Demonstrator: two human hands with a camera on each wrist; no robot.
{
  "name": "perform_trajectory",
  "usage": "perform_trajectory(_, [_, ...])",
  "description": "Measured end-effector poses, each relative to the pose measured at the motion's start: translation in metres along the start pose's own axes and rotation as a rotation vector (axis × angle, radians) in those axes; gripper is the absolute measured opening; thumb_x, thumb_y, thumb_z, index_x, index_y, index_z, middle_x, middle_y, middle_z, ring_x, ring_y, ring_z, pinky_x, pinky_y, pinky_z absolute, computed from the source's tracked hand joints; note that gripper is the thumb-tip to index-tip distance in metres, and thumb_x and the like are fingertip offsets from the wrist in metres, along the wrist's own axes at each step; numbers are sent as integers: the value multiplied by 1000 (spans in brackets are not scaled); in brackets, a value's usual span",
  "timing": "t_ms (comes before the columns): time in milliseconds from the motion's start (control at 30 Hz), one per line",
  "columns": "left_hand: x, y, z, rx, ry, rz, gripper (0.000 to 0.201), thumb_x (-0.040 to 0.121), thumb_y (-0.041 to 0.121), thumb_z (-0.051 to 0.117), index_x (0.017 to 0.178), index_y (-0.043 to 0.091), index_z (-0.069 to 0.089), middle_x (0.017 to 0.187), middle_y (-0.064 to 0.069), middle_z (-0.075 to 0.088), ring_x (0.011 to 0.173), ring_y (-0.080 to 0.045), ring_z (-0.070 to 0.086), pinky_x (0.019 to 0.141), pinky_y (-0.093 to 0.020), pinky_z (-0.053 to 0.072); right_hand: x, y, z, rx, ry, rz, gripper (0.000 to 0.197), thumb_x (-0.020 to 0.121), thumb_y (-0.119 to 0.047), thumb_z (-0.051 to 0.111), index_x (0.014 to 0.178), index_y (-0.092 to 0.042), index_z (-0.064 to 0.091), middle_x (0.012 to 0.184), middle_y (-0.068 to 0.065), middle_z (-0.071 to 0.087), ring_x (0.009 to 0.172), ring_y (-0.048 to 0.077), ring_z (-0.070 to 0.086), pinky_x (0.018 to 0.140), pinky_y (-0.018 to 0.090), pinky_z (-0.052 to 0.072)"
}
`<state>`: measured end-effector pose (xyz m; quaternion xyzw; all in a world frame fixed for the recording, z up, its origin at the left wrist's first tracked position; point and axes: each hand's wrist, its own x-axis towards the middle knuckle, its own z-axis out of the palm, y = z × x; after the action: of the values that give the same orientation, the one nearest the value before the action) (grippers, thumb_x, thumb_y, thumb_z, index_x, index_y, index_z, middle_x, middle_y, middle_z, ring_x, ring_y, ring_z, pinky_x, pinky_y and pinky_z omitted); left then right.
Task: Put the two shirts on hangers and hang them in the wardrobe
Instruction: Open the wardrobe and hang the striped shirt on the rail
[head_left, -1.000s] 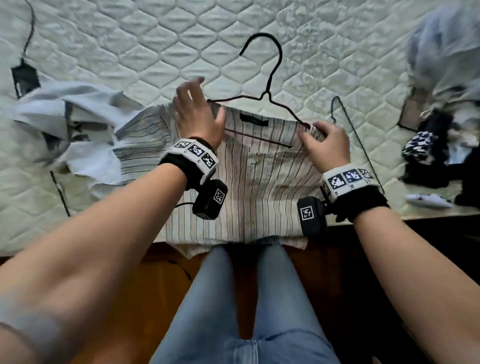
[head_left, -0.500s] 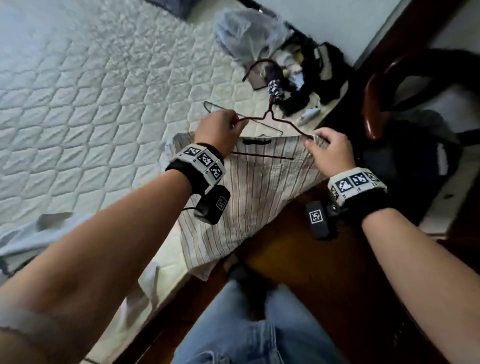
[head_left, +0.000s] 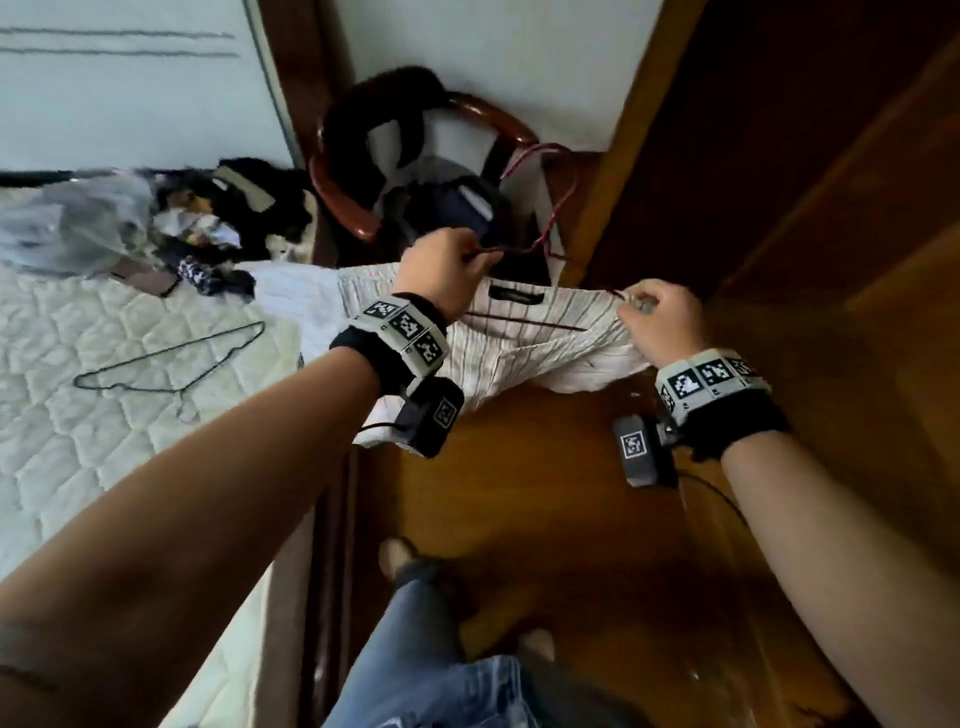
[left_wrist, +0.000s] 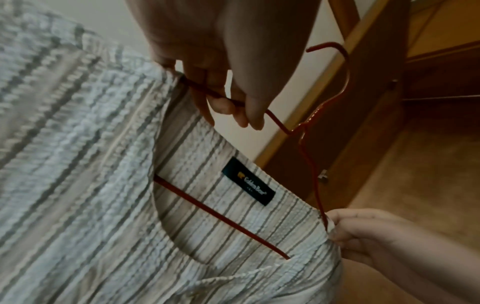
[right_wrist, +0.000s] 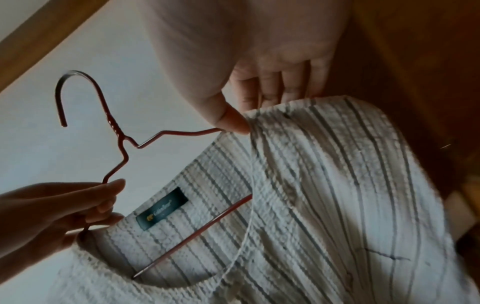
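Observation:
A cream shirt (head_left: 519, 358) with thin dark stripes hangs on a red wire hanger (left_wrist: 221, 216), lifted off the bed. My left hand (head_left: 447, 270) grips the hanger's left shoulder wire at the collar. My right hand (head_left: 654, 312) pinches the shirt's right shoulder together with the wire under it. The hook points up and away towards the wooden wardrobe (head_left: 779, 156). A second, dark wire hanger (head_left: 171, 358) lies on the quilted bed (head_left: 78, 467). Pale blue-white cloth (head_left: 291, 301) lies at the bed's corner, partly behind the striped shirt.
A round-backed wooden chair (head_left: 358, 218) piled with dark clothes stands straight ahead against the wall. More clutter (head_left: 218, 218) sits at the bed's far corner. Wooden floor (head_left: 519, 493) lies below my hands, and my legs in jeans (head_left: 415, 675) are at the bottom.
The shirt on its hanger has come up off the bed and swung right towards the wardrobe. My left hand went from lying flat on the shirt to gripping the wire.

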<state>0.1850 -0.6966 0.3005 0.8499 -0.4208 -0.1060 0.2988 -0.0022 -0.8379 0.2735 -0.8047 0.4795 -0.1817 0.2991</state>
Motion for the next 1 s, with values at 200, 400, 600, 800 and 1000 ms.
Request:
perform_trajectory(200, [-4, 133, 76, -63, -119, 204, 26, 90, 33, 56, 80, 10, 62, 81, -15, 63, 89, -34, 60, 68, -32, 36, -31, 96, -113, 49, 220, 98, 18, 80, 8, 52, 86, 1, 67, 90, 21, 67, 76, 21, 56, 64, 22, 35])
perform_trajectory(400, [9, 256, 132, -152, -246, 441, 28, 87, 34, 60, 81, 7, 65, 74, -4, 58, 76, -22, 57, 64, -28, 37, -65, 153, -212, -70, 351, 240, 13, 84, -4, 53, 87, 0, 64, 88, 20, 65, 81, 28, 58, 60, 27, 32])
perform_trajectory(600, [44, 361, 177, -218, -260, 614, 25, 77, 43, 69, 80, 18, 72, 94, -3, 67, 92, -21, 62, 83, -35, 52, -82, 213, -284, -207, 514, 358, 51, 85, -48, 56, 52, -15, 37, 50, -1, 38, 54, 22, 40, 53, 27, 25])
perform_trajectory(800, [84, 443, 197, -210, -430, 789, 24, 84, 40, 64, 77, 17, 70, 79, -9, 65, 77, -28, 61, 65, -33, 48, -79, 227, -334, -182, 547, 627, 59, 80, -69, 45, 51, -18, 42, 47, 0, 38, 47, 20, 41, 55, 31, 35])
perform_trajectory(1000, [134, 508, 216, -239, -542, 880, 20, 87, 40, 60, 82, 21, 67, 79, -4, 72, 75, -19, 67, 72, -35, 56, -62, 214, -356, -23, 707, 582, 47, 92, -39, 50, 51, -19, 40, 46, -6, 43, 45, 6, 40, 51, 20, 33])
